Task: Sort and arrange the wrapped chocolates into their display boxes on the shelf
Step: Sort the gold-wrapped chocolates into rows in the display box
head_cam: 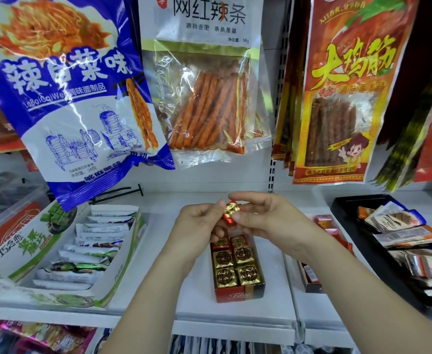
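Head view recorded both hands raised together over the white shelf (197, 300). The left hand (199, 226) had its fingers curled, thumb tip pinching the left edge of a red-and-gold wrapped chocolate (231, 211). The right hand (268, 221) pinched the same piece from the right between thumb and forefinger, remaining fingers loosely bent. The chocolate was held in the air, directly above the far end of a red display box (235, 295). That box stood on the shelf and contained gold-foil chocolates (235, 267) in two columns. A green-and-white display box (123, 272) of white-wrapped bars stood to the left; a black tray (345, 226) of packets stood to the right. Three snack bags hung above: blue bag (69, 103), clear bag (204, 103), orange bag (342, 98).
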